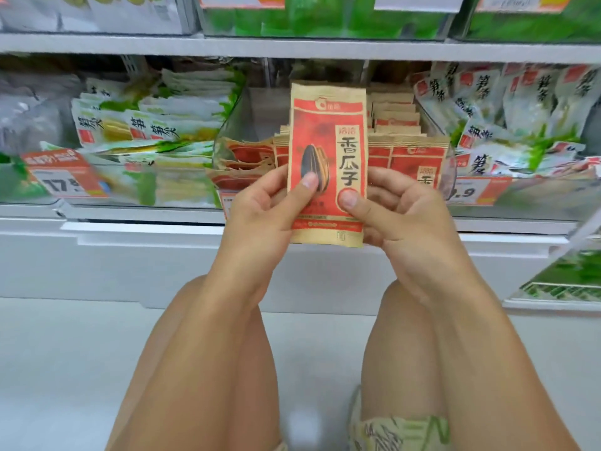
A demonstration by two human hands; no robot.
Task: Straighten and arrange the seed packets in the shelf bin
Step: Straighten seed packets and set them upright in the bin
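Facing upright, red-and-tan seed packet (327,164)

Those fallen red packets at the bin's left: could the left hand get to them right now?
Probably not yet: the left hand shares its grip on the upright packet with the right hand. The fallen packets lie uncovered just above it.

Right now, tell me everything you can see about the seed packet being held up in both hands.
The seed packet is a tall, flat pouch, tan and paper-like at its top and bottom edges, with a red panel showing a dark striped sunflower seed and large characters. It is upright, face to the camera, held in front of the clear shelf bin. The left hand and right hand pinch its lower half, thumbs on the front.
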